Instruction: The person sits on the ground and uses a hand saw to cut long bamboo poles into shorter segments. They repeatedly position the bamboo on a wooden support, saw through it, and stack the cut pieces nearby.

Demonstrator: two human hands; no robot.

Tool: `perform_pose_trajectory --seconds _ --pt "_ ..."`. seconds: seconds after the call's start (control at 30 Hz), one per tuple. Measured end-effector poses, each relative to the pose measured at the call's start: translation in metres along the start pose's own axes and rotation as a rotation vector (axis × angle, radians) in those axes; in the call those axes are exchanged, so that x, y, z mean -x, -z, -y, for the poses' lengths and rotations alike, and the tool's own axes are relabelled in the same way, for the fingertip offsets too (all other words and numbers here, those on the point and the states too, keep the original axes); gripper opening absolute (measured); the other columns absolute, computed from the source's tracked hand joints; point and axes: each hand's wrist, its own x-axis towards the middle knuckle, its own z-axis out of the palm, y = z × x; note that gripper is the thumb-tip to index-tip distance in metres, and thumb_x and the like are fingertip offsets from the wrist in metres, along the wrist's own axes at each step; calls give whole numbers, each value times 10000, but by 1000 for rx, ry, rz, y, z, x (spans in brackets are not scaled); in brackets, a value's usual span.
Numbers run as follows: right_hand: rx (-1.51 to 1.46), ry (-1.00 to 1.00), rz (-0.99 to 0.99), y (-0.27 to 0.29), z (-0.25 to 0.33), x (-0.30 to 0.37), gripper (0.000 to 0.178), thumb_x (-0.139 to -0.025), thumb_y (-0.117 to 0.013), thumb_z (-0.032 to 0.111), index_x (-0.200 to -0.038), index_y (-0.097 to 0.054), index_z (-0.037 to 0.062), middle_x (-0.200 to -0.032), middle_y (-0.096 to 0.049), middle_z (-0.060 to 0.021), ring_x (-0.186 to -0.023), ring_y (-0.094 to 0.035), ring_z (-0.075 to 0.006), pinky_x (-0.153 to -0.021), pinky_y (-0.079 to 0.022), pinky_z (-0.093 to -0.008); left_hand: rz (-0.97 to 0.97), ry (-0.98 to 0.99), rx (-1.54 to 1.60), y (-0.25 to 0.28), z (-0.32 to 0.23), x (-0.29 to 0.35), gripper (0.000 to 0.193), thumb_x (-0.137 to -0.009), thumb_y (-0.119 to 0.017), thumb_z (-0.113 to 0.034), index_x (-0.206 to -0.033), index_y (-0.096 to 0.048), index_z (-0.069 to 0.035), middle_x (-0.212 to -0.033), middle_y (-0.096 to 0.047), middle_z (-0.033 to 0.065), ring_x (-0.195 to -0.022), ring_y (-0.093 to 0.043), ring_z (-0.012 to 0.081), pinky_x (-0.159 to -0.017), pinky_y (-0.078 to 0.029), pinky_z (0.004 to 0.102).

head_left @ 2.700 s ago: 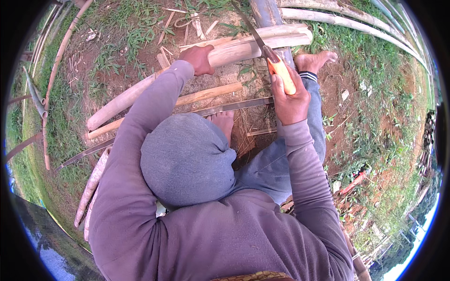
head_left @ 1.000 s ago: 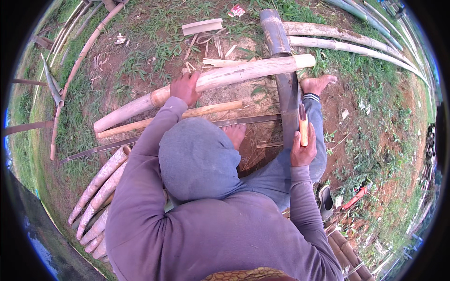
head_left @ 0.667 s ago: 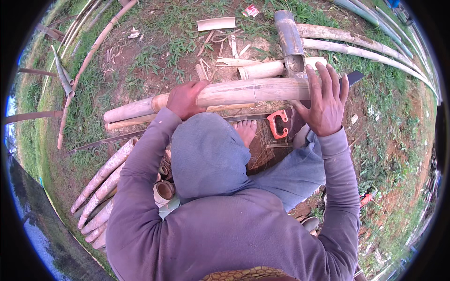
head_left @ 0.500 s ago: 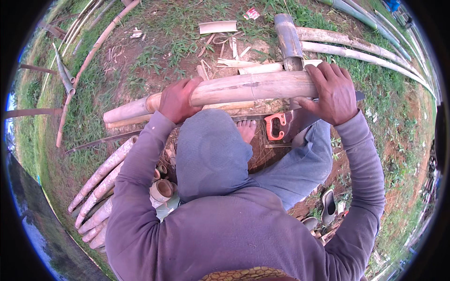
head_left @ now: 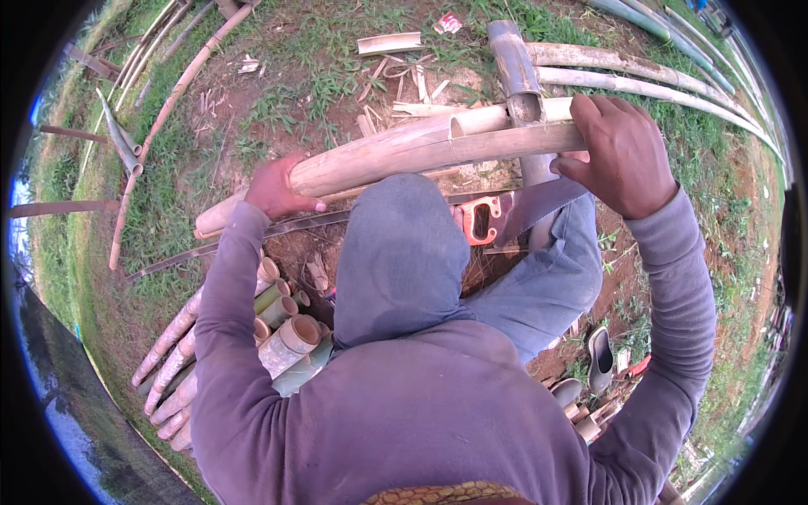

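Note:
Both my hands hold a thick pale bamboo piece crosswise beyond my raised knee. My left hand grips its left end, thumb on the near side and fingers partly hidden. Around the right end my right hand is closed. Part of the wall appears cut away along the right half, leaving a narrower strip there. Below that strip lies a handsaw with an orange handle, its blade slanting toward my right shin. A dark, thin flat strip passes beneath the bamboo on the left.
A short bamboo section lies ahead, beside long poles. Split offcuts are scattered on the soil. Cut bamboo tubes are piled at my left, and a pair of dark shoes is at my right.
The bamboo has shifted and turned, showing its cut-away side. My left hand has slid left to its end; my right hand has moved a little to the right.

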Motion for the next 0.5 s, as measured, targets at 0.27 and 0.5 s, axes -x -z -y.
perform_pose_trajectory --seconds 0.27,0.5 --pt "-25 -126 85 -1 11 21 451 -774 -903 351 -1057 -680 80 -919 -735 -119 -914 -721 -364 -771 -547 -495 -257 29 6 -28 -12 37 747 -607 -940 -639 -1032 -701 -73 -850 -757 157 -836 -758 373 -798 -566 486" --pt "167 -247 -305 -26 43 60 402 -792 -894 341 -1108 -732 154 -1309 -740 -70 -1227 -693 -287 -1083 -517 -468 -420 16 -146 -44 -33 46 763 -586 -962 -624 -1069 -699 -95 -921 -746 165 -869 -739 395 -791 -564 511"
